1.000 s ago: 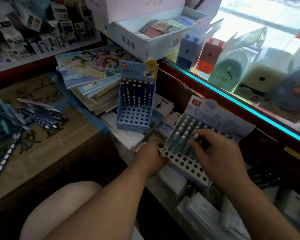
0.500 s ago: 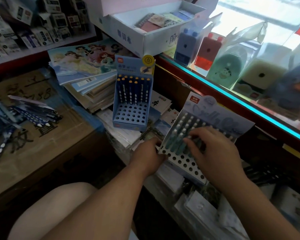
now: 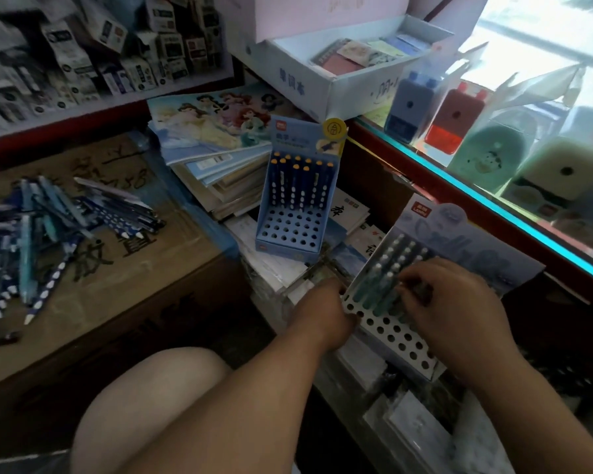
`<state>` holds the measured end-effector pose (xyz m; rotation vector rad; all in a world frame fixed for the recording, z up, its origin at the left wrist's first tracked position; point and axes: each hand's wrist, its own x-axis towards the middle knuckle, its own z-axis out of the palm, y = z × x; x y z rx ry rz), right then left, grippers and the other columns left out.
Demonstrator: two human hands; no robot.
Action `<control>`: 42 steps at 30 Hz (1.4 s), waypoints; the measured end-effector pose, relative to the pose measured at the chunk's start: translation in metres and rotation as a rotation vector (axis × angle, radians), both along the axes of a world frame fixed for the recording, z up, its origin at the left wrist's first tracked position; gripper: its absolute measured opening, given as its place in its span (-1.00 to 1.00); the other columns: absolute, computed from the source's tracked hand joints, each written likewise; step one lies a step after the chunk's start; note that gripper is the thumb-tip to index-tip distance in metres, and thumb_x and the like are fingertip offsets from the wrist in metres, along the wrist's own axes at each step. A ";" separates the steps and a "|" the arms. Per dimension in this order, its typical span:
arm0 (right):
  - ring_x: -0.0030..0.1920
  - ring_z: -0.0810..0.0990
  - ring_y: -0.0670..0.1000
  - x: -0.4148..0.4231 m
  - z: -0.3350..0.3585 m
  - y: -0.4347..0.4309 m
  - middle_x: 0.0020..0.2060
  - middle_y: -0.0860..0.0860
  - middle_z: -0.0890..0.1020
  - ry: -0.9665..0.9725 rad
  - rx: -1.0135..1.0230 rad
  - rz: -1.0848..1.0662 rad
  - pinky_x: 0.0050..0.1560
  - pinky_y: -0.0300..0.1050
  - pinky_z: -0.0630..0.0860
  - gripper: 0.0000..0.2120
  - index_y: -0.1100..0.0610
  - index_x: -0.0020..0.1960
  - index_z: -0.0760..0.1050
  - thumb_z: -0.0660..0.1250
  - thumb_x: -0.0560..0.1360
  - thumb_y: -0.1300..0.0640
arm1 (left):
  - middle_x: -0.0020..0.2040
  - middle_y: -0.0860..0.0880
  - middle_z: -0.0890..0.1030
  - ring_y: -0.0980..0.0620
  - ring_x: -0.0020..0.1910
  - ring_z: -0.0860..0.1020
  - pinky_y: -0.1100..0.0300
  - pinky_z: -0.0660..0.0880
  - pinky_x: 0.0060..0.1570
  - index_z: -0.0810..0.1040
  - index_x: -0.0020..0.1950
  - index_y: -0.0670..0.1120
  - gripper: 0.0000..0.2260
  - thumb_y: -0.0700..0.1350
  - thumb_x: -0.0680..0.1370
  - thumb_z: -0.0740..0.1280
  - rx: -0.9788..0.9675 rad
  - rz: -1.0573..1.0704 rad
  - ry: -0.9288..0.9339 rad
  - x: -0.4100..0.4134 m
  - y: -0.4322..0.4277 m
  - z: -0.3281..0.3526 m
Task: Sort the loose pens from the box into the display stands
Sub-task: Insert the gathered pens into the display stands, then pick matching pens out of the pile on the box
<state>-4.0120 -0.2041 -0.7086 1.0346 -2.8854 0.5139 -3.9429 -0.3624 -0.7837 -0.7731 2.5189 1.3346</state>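
Lying on top of a slanted stack of exercise books (image 3: 220,189): princess-cover book (image 3: 216,121). Sitting at the near end of the glass counter (image 3: 466,191): white open carton (image 3: 356,88) holding small notepads (image 3: 353,53). Standing in a row beside it: blue pencil sharpener (image 3: 408,107), red pencil sharpener (image 3: 454,123), green one (image 3: 486,155), cream one (image 3: 558,169). Crowding the back-left shelf (image 3: 83,112): small boxed packs (image 3: 83,63).

Two display stands: one blue display stand (image 3: 288,234) and one pale display stand (image 3: 466,248); roughly ten orange-capped pens (image 3: 293,186) in the blue one, at least eight white-capped teal pens (image 3: 374,289) in the pale one, some hidden; two hands, left hand (image 3: 322,313) and right hand (image 3: 459,319); one cardboard box (image 3: 117,302) bearing a heap of loose pens (image 3: 65,217) too tangled to count; four pencil sharpeners behind glass: blue sharpener (image 3: 409,107), red sharpener (image 3: 454,121), green sharpener (image 3: 486,155), cream sharpener (image 3: 558,169)
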 end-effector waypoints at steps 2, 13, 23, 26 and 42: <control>-0.10 0.52 -0.10 0.002 0.002 0.000 -0.02 -0.13 0.61 -0.034 0.013 -0.016 -0.17 -0.16 0.46 -0.80 -0.07 0.11 0.62 0.42 0.49 0.03 | 0.27 -0.06 0.57 -0.05 0.21 0.55 0.04 0.53 0.20 0.44 0.35 -0.04 -0.59 -0.02 0.55 0.44 0.023 0.022 -0.008 0.003 0.003 0.004; -0.04 0.54 -0.18 0.026 0.045 -0.069 0.04 -0.24 0.48 -0.160 -0.194 0.214 -0.04 -0.22 0.53 -0.63 -0.02 0.29 0.54 0.38 0.49 -0.02 | 0.24 -0.04 0.52 -0.09 0.16 0.55 0.04 0.55 0.08 0.42 0.38 -0.01 -0.60 -0.01 0.57 0.40 -0.005 0.354 0.161 0.033 -0.074 0.106; 0.04 0.60 -0.06 0.085 0.045 -0.262 0.02 -0.09 0.63 -0.315 0.058 0.599 0.09 -0.10 0.57 -0.78 -0.02 0.21 0.58 0.38 0.56 0.04 | 0.14 0.05 0.54 0.13 -0.08 0.55 0.10 0.55 0.00 0.44 0.35 0.02 -0.65 0.04 0.60 0.40 -0.193 0.659 0.082 0.220 -0.234 0.128; -0.01 0.61 -0.03 0.094 0.024 -0.315 0.01 -0.07 0.65 -0.299 0.128 0.593 0.01 -0.05 0.62 -0.80 -0.04 0.17 0.59 0.37 0.55 0.03 | 0.29 -0.04 0.52 0.02 0.09 0.57 0.07 0.54 0.13 0.44 0.40 -0.01 -0.58 0.05 0.58 0.41 -0.303 0.686 -0.008 0.260 -0.267 0.111; -0.14 0.56 -0.07 0.076 -0.045 -0.399 0.01 -0.02 0.57 -0.216 0.086 0.384 -0.08 -0.06 0.60 -0.79 -0.03 0.06 0.59 0.46 0.51 -0.10 | 0.35 0.00 0.38 -0.05 0.38 0.38 -0.05 0.40 0.38 0.31 0.52 0.07 -0.35 0.33 0.52 0.33 -0.623 0.503 -0.200 0.280 -0.323 0.043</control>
